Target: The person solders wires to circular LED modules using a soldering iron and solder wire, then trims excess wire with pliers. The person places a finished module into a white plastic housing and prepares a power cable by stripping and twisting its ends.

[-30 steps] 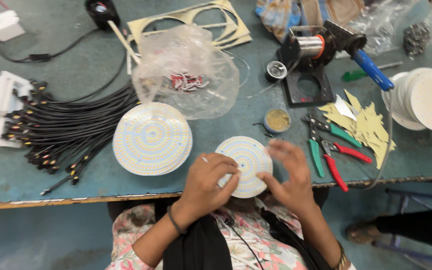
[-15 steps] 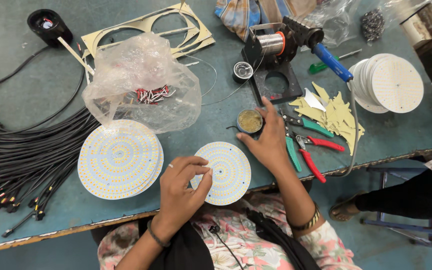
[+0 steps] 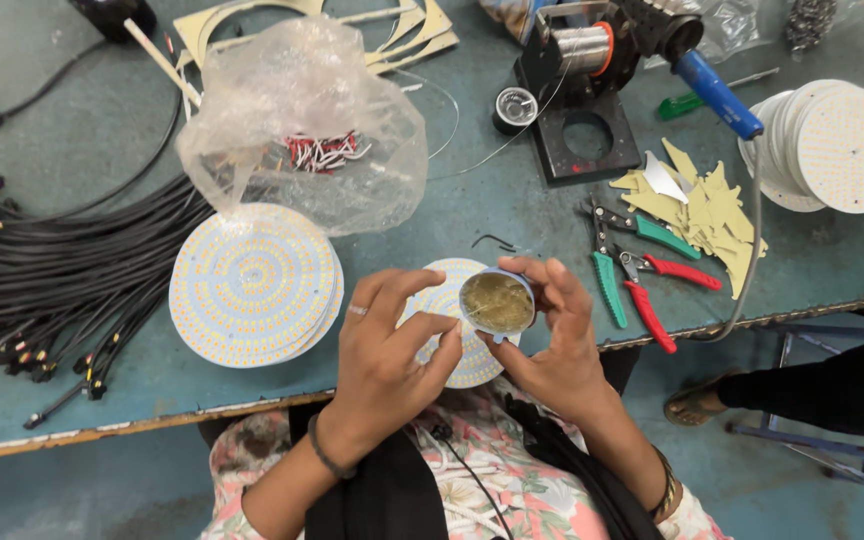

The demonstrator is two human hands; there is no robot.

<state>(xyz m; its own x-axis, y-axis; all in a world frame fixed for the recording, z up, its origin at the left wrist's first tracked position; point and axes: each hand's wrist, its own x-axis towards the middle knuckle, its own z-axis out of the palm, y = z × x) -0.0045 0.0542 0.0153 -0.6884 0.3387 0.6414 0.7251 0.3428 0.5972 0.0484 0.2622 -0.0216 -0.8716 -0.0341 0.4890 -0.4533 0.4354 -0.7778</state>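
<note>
Two hands meet over the front edge of the tabletop [image 3: 102, 120]: the right hand [image 3: 552, 340] cups a small round tin of brownish paste [image 3: 496, 302], its fingers curled shut around the rim, while the left hand [image 3: 387, 350] rests on the small round LED board [image 3: 452, 320] beneath, fingers loosely spread. Keeping the tin level and low over the board looks wise, so nothing smears the diodes. Cutters and pliers [image 3: 642, 270] lie just right; a larger LED disc stack [image 3: 252, 285] sits left.

Two hands: the left hand [image 3: 382, 345] and right hand [image 3: 552, 340] meet around one small round tin of yellowish paste [image 3: 496, 302]. Just right of it lie two pliers, one green-handled [image 3: 607, 270], one red-handled [image 3: 652, 295].
</note>
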